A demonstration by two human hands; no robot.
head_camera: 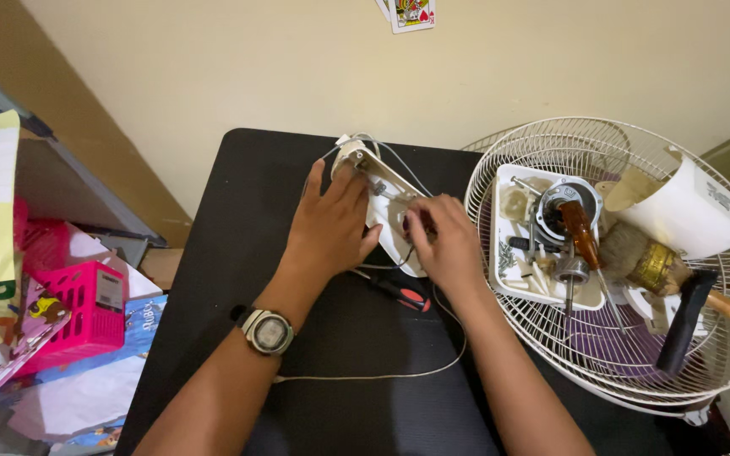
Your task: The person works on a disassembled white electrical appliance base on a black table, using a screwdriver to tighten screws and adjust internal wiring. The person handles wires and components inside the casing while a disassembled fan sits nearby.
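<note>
Both forearms enter from the bottom edge and reach up across the black tabletop (238, 253). On the left wrist sits a digital wristwatch (269, 331) with a dark strap. A thin white cord (382, 376) curves over the tabletop between the two arms. Just beyond it lies a screwdriver (403, 294) with a black and red handle, partly under the right wrist.

Left hand (331, 224): laid flat, fingers extended, pressing on the left end of a white plastic housing (390, 198); grip not clenched, palm resting on the part. Right hand (443, 241): fingertips pinched together at the middle of the same housing; what they pinch is too small to tell. The housing lies near the far edge of the tabletop, angled, with grey wires (399, 165) leaving its upper end.

To the right, a white wire fan guard (551, 380) lies flat, overhanging the tabletop edge. It carries a white tray (504, 253) of small parts, a fan motor (569, 203), a brown-handled screwdriver (580, 232), a brush (648, 262), a black-handled tool (686, 321) and a white cylindrical cover (690, 207).

To the left, on the floor, stands a pink basket (86, 308) among papers. Farthest off, a playing card (411, 13) hangs on the cream wall.
</note>
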